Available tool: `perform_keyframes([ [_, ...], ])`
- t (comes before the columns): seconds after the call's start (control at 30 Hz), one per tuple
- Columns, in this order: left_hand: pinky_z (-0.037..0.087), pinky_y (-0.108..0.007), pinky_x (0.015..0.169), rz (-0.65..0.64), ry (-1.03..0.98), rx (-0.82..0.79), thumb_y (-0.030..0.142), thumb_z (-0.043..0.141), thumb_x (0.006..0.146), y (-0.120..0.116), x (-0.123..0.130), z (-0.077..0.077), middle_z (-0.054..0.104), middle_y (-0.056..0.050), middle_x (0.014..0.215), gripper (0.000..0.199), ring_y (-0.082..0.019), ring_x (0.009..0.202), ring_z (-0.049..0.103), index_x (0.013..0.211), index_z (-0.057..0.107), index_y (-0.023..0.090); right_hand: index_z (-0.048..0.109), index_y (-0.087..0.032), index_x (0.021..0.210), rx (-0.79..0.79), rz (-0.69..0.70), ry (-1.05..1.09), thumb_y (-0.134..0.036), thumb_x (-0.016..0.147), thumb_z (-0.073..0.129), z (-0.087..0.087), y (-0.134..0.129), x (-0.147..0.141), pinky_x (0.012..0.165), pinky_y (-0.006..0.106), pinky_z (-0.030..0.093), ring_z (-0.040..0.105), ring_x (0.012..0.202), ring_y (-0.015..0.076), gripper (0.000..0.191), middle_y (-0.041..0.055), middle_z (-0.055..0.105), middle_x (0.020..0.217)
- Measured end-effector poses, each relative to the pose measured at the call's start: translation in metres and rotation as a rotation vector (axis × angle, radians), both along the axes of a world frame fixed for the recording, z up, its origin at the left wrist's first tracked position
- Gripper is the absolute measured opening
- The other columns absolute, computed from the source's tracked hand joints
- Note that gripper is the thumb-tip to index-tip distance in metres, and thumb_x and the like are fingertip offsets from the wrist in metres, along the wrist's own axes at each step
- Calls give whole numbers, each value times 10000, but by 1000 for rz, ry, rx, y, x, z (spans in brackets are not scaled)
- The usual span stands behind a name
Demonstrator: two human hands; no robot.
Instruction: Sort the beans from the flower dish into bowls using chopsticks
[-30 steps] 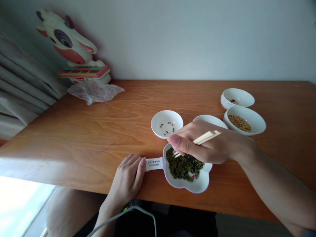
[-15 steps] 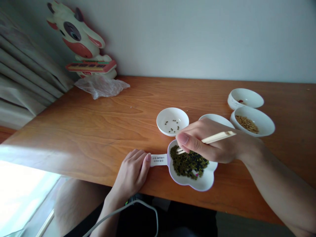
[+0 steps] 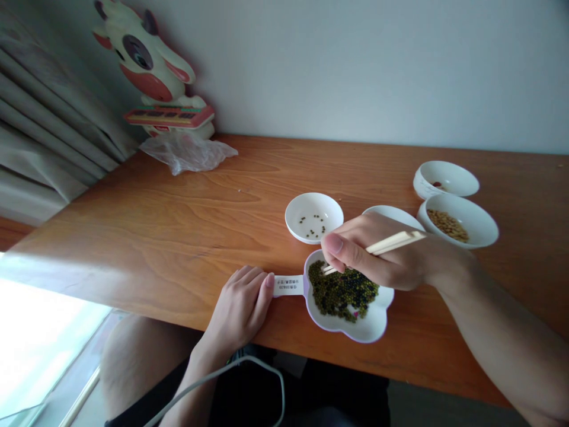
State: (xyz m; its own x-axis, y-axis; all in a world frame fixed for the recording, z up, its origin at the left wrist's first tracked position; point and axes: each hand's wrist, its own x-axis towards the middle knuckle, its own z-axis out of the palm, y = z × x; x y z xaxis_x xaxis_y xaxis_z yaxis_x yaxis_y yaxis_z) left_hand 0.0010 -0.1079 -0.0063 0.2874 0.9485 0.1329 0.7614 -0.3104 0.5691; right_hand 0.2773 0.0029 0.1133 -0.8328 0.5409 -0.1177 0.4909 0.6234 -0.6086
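Note:
My right hand [image 3: 368,249] grips a pair of wooden chopsticks [image 3: 393,242], their tips down among green and dark beans [image 3: 342,293]. The beans lie in a white, purple-rimmed scalloped dish [image 3: 373,326] with a labelled handle [image 3: 288,285]. My left hand [image 3: 242,305] is closed around the end of that handle at the table's front edge. A small pink bit [image 3: 355,314] shows among the beans. Just beyond the dish stands a white bowl [image 3: 296,228] with several small beans on its bottom. Whether the chopstick tips pinch a bean I cannot tell.
Another white bowl [image 3: 391,210] is partly hidden behind my right hand. To its right are a bowl of tan beans [image 3: 484,237] and a bowl with a few reddish pieces [image 3: 462,187]. A cow toy [image 3: 171,112] and a plastic bag [image 3: 191,155] sit at the back left.
The view has shifted slightly. My right hand and the chopsticks stay over the dish with hardly any movement, and my left hand keeps its hold on the handle.

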Motion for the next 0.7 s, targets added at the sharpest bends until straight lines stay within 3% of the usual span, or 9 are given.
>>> perform_keyframes([
  [0.7,384,-371,778,3,-24,-16,281,350,1136,0,0,-2,557,-16,791,361,-204,759,477,794,448,223,627,-170,746,-16,-82,31,-643,1097,272,4,-5,-2,601,298,358,546,588,121,688,14,649,658],
])
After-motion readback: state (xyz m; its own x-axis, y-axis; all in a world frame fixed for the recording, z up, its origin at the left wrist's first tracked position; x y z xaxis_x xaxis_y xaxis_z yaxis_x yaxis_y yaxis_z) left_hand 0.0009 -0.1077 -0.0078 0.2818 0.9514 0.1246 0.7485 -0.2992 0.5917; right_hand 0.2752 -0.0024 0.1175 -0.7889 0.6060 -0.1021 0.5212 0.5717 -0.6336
